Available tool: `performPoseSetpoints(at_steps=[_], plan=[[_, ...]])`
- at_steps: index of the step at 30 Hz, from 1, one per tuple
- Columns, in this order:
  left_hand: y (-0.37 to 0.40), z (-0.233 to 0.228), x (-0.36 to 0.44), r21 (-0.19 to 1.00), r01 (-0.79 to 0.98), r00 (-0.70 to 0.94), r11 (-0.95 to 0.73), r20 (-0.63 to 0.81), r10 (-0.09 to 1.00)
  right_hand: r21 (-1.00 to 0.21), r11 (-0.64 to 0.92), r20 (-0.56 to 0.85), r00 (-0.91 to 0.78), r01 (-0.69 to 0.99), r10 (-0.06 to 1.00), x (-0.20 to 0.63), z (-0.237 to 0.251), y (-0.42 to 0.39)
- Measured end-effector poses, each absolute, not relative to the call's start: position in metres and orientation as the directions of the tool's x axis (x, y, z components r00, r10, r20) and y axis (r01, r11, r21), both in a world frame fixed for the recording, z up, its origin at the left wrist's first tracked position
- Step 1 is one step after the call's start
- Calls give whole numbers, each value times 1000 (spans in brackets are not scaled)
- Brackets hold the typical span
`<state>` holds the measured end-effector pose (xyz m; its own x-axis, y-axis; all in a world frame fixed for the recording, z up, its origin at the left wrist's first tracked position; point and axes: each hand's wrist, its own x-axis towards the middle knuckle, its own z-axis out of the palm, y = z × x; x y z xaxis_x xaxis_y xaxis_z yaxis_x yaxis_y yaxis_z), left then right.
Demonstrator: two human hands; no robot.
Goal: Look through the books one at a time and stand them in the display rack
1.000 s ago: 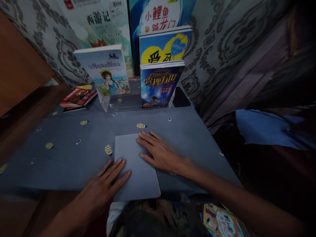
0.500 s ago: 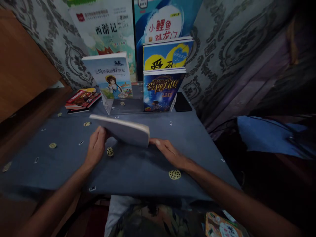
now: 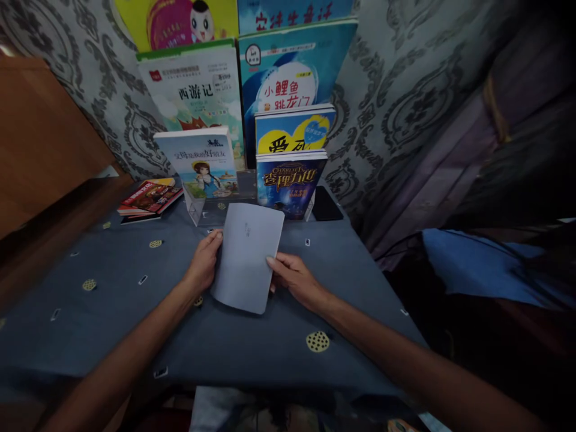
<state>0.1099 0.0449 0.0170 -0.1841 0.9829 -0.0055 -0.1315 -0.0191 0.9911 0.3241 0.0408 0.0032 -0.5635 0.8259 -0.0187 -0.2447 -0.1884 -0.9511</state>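
A blue-grey cloth (image 3: 360, 306) with yellow prints covers the table (image 3: 121, 336), against patterned wallpaper (image 3: 405, 108). A clear stand (image 3: 195, 210) holds books (image 3: 290, 180) upright. Before it, the left hand (image 3: 204, 264) and right hand (image 3: 297, 281) grip a tilted pale booklet (image 3: 247, 264) by opposite edges.

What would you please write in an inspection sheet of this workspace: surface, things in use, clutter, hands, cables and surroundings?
Surface: blue-grey patterned tablecloth.
Things in use: pale booklet, slightly curved, held by both hands.
Clutter: upright books and clear stand behind; small book stack left, flat dark object right.
Hands: left hand at the booklet's left edge, right hand at its right.
Cables: thin dark line near blue fabric, possibly a cable.
Surroundings: patterned wall, wooden panel left.
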Motion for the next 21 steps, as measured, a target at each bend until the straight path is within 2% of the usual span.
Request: performPoseSetpoints(at_steps=[2,5,8,11,13,15,17,19,21], plan=[[47,16,102,1000,5,-174,5,-4,985,-930,-230,-34,-555,-287,831,320,2,45],[50,20,86,917,396,-131,-57,117,984,-912,-276,-66,-556,-302,829,314,3,47],[56,23,71,669,707,63,-227,260,964,-921,-338,-139,-645,-195,751,314,6,44],[64,22,61,448,833,234,-324,246,941,-930,-368,-267,-709,11,653,323,10,44],[67,19,57,290,898,273,-332,226,935,-946,-298,-302,-685,129,663,333,10,49],[68,18,58,129,935,295,-330,232,927,-970,-144,-235,-603,197,762,345,6,58],[65,19,64,20,939,327,-342,250,911,-973,47,-65,-461,227,885,354,1,67],[57,23,75,-22,926,370,-377,254,894,-952,199,117,-325,233,939,359,-4,76],[45,28,91,-11,901,425,-434,229,876,-931,296,239,-253,216,937,359,-7,80]])
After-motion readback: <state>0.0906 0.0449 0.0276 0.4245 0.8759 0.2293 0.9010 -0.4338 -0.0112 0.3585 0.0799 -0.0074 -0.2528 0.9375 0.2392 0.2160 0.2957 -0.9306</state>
